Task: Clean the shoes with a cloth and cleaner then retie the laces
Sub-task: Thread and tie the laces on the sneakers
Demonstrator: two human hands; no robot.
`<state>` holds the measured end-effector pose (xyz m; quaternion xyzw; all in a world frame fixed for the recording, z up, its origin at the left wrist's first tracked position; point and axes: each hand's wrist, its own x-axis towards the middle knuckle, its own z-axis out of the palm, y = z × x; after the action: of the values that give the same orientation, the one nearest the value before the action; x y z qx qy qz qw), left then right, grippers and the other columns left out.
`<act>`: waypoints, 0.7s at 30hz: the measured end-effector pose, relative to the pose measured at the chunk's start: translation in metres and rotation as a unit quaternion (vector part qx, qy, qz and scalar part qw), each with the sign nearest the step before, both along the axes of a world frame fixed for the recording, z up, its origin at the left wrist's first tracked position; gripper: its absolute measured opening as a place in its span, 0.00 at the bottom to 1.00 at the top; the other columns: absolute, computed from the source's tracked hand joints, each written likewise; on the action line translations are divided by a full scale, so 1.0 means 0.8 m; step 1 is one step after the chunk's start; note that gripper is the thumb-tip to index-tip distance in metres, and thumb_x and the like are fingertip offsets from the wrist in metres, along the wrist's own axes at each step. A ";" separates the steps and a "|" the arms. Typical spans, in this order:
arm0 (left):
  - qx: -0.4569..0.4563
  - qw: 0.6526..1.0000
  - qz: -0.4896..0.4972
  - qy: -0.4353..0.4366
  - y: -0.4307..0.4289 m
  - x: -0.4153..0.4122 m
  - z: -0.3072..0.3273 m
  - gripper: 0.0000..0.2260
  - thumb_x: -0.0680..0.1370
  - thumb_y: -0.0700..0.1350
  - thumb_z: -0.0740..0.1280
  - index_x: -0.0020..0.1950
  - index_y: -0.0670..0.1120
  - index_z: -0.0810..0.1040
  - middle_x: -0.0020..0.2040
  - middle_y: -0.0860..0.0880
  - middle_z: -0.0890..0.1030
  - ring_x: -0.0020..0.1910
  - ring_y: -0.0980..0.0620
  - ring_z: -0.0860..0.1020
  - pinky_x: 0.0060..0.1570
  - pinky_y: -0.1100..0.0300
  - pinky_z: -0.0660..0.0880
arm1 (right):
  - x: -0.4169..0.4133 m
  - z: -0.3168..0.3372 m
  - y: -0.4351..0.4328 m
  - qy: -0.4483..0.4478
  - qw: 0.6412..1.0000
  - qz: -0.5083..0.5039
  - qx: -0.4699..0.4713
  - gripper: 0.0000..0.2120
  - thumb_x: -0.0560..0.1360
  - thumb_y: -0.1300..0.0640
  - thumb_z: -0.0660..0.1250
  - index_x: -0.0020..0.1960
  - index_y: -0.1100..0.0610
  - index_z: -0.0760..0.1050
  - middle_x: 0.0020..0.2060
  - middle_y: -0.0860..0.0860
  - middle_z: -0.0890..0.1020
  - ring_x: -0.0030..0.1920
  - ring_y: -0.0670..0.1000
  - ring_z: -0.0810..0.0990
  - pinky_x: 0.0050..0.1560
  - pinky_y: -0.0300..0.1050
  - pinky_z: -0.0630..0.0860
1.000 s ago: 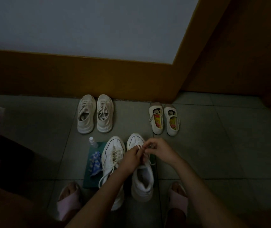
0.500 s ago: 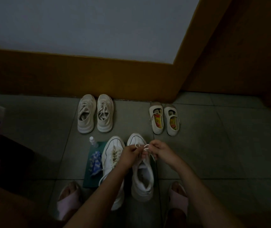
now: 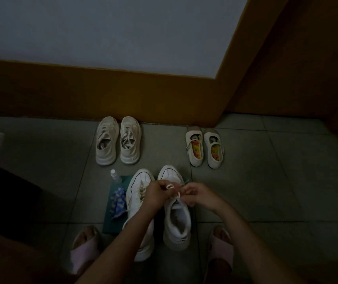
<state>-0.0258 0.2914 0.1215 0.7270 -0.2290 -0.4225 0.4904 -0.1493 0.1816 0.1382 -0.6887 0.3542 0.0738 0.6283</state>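
Grey tiled floor (image 3: 266, 181) | by the brown skirting, a pair of beige sneakers (image 3: 118, 141), toes to the wall | to their right, well apart, small strap shoes (image 3: 205, 147) | nearer, a green mat (image 3: 108, 220) under the white sneakers (image 3: 177, 226) | a pink-slippered foot (image 3: 84, 253) stands either side.

Dim, low light throughout. Skirting (image 3: 71, 93): ochre band at wall foot, rising as a strip at its right end. Above skirting: plain grey-white wall (image 3: 112, 27). Below skirting: grey-green tiled floor (image 3: 276, 181), dark grout lines. Right of skirting: brown panel (image 3: 307, 58), in shadow. Well below-left of skirting: dark bulk (image 3: 10, 201) on floor, kind not discernible.
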 end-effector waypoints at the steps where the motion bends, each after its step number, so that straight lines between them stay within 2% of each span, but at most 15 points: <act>1: -0.004 0.999 -0.022 -0.038 0.001 0.000 0.002 0.06 0.71 0.33 0.70 0.42 0.42 0.82 0.35 0.52 0.81 0.34 0.62 0.79 0.40 0.67 0.75 | 0.001 -0.002 0.003 -0.001 1.000 -0.022 0.010 0.08 0.75 0.68 0.64 0.47 0.56 0.73 0.37 0.51 0.78 0.30 0.42 0.77 0.32 0.34 0.73; 2: -0.007 0.996 -0.040 -0.074 0.002 -0.001 0.003 0.07 0.71 0.34 0.70 0.40 0.45 0.82 0.36 0.51 0.82 0.35 0.62 0.79 0.40 0.68 0.76 | 0.002 -0.004 0.006 -0.002 0.999 -0.036 0.014 0.08 0.76 0.68 0.63 0.50 0.57 0.73 0.37 0.51 0.77 0.30 0.41 0.77 0.31 0.33 0.73; 5: -0.003 0.985 -0.073 -0.158 0.003 -0.003 0.002 0.08 0.70 0.36 0.71 0.39 0.50 0.81 0.40 0.49 0.84 0.41 0.54 0.81 0.46 0.59 0.78 | 0.006 -0.009 0.013 -0.003 0.999 -0.032 0.004 0.08 0.78 0.67 0.60 0.54 0.60 0.73 0.35 0.51 0.75 0.33 0.45 0.74 0.32 0.33 0.71; 7: 0.001 0.972 -0.094 -0.217 0.003 -0.005 0.002 0.07 0.69 0.37 0.70 0.40 0.49 0.81 0.41 0.49 0.83 0.42 0.52 0.80 0.43 0.58 0.76 | 0.007 -0.010 0.015 -0.011 0.999 -0.038 0.000 0.05 0.77 0.68 0.61 0.51 0.62 0.73 0.34 0.51 0.75 0.34 0.46 0.73 0.31 0.32 0.71; 9: 0.003 0.957 -0.103 -0.272 0.005 -0.008 0.005 0.05 0.69 0.38 0.70 0.41 0.47 0.80 0.42 0.48 0.82 0.42 0.52 0.78 0.40 0.62 0.71 | 0.008 -0.010 0.015 -0.020 0.999 -0.041 0.001 0.04 0.76 0.68 0.62 0.46 0.62 0.74 0.35 0.52 0.76 0.34 0.45 0.74 0.32 0.31 0.71; 11: -0.005 0.949 -0.096 -0.300 0.007 -0.012 0.008 0.05 0.68 0.39 0.70 0.42 0.46 0.79 0.42 0.49 0.81 0.41 0.53 0.77 0.37 0.65 0.66 | 0.008 -0.010 0.014 -0.023 0.999 -0.034 0.001 0.08 0.76 0.68 0.63 0.41 0.58 0.75 0.36 0.50 0.77 0.33 0.41 0.77 0.33 0.32 0.73; 13: -0.013 0.952 -0.076 -0.298 0.007 -0.016 0.008 0.05 0.69 0.39 0.70 0.42 0.46 0.78 0.41 0.50 0.80 0.39 0.55 0.76 0.34 0.69 0.65 | 0.007 -0.012 0.011 -0.024 0.999 -0.036 0.002 0.11 0.75 0.70 0.64 0.39 0.56 0.75 0.37 0.49 0.78 0.30 0.38 0.78 0.32 0.32 0.73; 15: -0.016 0.958 -0.067 -0.280 0.006 -0.019 0.006 0.04 0.70 0.39 0.70 0.42 0.46 0.77 0.40 0.50 0.80 0.38 0.55 0.77 0.36 0.65 0.70 | 0.005 -0.014 0.008 -0.023 0.999 -0.047 0.001 0.10 0.74 0.71 0.64 0.41 0.57 0.75 0.35 0.49 0.79 0.29 0.38 0.78 0.31 0.33 0.74; 18: -0.021 0.963 -0.059 -0.261 0.005 -0.019 0.004 0.04 0.71 0.38 0.69 0.41 0.46 0.77 0.39 0.51 0.80 0.38 0.54 0.77 0.40 0.60 0.73 | 0.002 -0.017 0.006 -0.030 0.995 -0.092 0.003 0.09 0.75 0.71 0.62 0.50 0.59 0.74 0.29 0.46 0.81 0.27 0.41 0.79 0.29 0.35 0.74; 21: -0.033 0.967 -0.068 -0.244 0.006 -0.020 0.003 0.04 0.71 0.38 0.69 0.43 0.46 0.78 0.41 0.49 0.81 0.40 0.53 0.79 0.42 0.58 0.75 | 0.001 -0.019 0.007 -0.048 0.996 -0.078 -0.001 0.15 0.76 0.72 0.60 0.57 0.56 0.73 0.31 0.44 0.82 0.30 0.39 0.79 0.31 0.34 0.74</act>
<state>-0.0415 0.2959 0.1242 0.7744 -0.4044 -0.2567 0.4134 -0.1486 0.1868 0.1229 -0.6624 0.3766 -0.0087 0.6475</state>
